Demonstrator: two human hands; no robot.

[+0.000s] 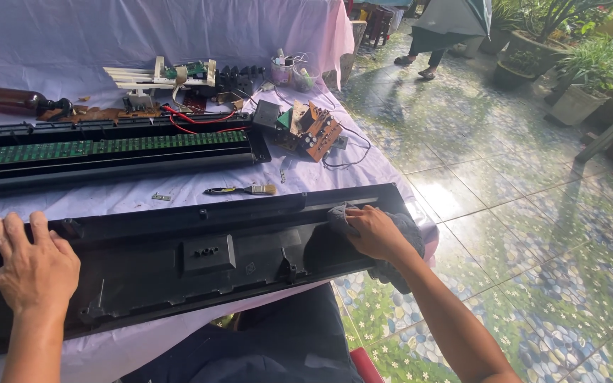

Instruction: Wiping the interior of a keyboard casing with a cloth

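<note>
Right hand (374,232) presses cloth (399,234); brush (241,190) beyond panel (200,262).

Showing two bare forearms entering from the bottom edge, no sleeves reaching into view. Wearing nothing on the left hand (31,266): no ring, no watch, no glove, nails cut short. Likewise leaving the right hand (372,232) and wrist uncovered, without band or jewellery. Wearing dark blue-grey clothing over the lap, showing low in the middle between the two arms, plain and unpatterned, creasing slightly in soft folds.
</note>
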